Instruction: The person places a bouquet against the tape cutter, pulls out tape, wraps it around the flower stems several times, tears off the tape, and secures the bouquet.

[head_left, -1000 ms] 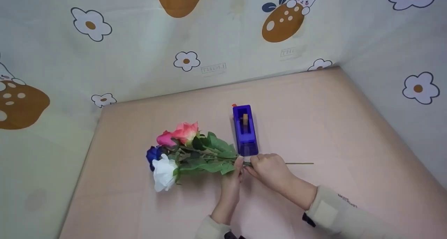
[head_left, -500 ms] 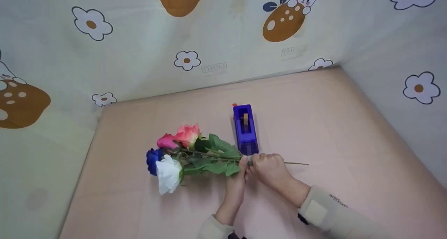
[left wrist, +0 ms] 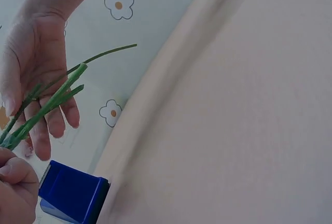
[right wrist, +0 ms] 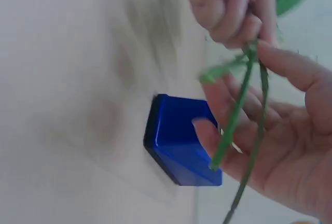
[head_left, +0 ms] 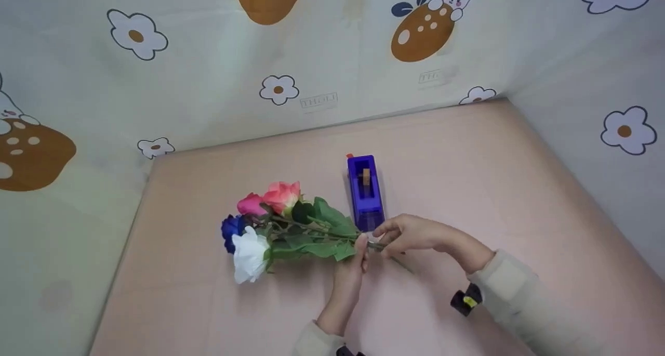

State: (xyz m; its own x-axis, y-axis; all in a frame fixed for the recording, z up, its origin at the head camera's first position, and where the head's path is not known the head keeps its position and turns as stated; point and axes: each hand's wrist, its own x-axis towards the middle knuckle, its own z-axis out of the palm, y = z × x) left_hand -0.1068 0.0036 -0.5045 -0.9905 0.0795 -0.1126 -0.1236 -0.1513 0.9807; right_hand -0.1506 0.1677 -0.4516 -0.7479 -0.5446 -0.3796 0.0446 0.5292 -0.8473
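- Where patterned sheeting printed with white flowers point(head_left: 279, 89) walls in its far edge and both sides, a pink desk point(head_left: 467, 179) carries everything seen from the head camera.
- Lying across the desk's middle is a bunch of artificial roses point(head_left: 270, 223), heads toward the left edge: a white bloom point(head_left: 248, 254) nearest the front, a blue one point(head_left: 230, 230) just behind it, a magenta one point(head_left: 251, 204) and a coral-pink one point(head_left: 282, 195) farther back, green leaves point(head_left: 327, 231) fanning out behind the heads.
- Bare stems point(right wrist: 236, 115) run rightward from the leaves and stand clear of the desk surface; in the wrist views they splay apart at their cut ends.
- Reaching up from the front edge, the left hand point(head_left: 353, 262) clenches around the stems just right of the leaves, fingers curled closed over them in the right wrist view.
- Coming in from the right, the right hand point(head_left: 410, 234) has relaxed, spread fingers; thumb and fingertips point(right wrist: 282, 60) lightly touch the stems just beside the left hand, without closing on them.
- Standing just behind both hands, toward the desk's far edge, is a blue tape dispenser point(head_left: 366, 189), its long side running front to back, near the stems but apart from them.
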